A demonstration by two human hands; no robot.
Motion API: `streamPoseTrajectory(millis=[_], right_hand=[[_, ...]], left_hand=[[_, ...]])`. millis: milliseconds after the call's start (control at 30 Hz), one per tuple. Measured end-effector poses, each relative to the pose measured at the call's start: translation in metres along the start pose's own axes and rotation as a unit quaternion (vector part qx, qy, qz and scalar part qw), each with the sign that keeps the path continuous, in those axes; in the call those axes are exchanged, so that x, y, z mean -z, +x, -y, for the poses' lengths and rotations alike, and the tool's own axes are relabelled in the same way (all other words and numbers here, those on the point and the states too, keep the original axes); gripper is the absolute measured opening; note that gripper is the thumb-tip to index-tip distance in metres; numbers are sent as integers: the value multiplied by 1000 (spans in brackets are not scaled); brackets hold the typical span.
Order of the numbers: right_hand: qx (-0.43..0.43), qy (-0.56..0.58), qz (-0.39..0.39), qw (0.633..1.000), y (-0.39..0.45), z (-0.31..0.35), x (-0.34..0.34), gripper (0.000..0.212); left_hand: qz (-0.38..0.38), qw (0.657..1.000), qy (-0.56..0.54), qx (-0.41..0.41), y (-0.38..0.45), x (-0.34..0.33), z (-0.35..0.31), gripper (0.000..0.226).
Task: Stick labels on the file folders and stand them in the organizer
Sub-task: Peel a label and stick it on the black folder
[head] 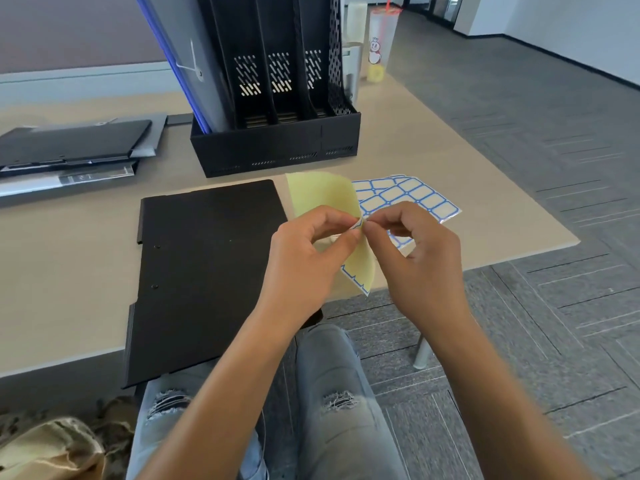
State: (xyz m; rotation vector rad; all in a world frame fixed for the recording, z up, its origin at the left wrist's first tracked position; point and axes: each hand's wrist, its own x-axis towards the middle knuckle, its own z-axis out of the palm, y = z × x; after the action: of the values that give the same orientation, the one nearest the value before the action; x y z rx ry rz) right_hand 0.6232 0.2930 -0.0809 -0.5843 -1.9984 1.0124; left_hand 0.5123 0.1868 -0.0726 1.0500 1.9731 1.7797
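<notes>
I am holding both hands together above the near table edge. My left hand is curling its fingers and pinching a folded yellow label sheet, thumb and forefinger closing on the fold. My right hand is pinching narrowly at the same spot, its fingertips gripping the corner of a small blue-edged label at the sheet's edge. Just behind my right hand, more label sheets are lying flat on the table. Beside my left hand, a black file folder is lying flat, its near end overhanging the table edge. Further back, the black organizer is standing upright with one blue-edged folder leaning in its leftmost slot. A stack of folders is lying at far left.
</notes>
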Motion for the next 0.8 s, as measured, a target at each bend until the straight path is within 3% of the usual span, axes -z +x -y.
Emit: streamPoseTrajectory(millis=[300,567,800], right_hand=[[-58,29,-95,993,5,-15,60,9],[-151,93,-216,960,13,-36,104,12],[-197,105,-242,944,12,-59,102,10]], left_hand=[[33,996,57,-52,26,-65,-23,6],[48,993,86,-65,64,-109,-27,5],[43,979,194,-44,101,-103,1,5]])
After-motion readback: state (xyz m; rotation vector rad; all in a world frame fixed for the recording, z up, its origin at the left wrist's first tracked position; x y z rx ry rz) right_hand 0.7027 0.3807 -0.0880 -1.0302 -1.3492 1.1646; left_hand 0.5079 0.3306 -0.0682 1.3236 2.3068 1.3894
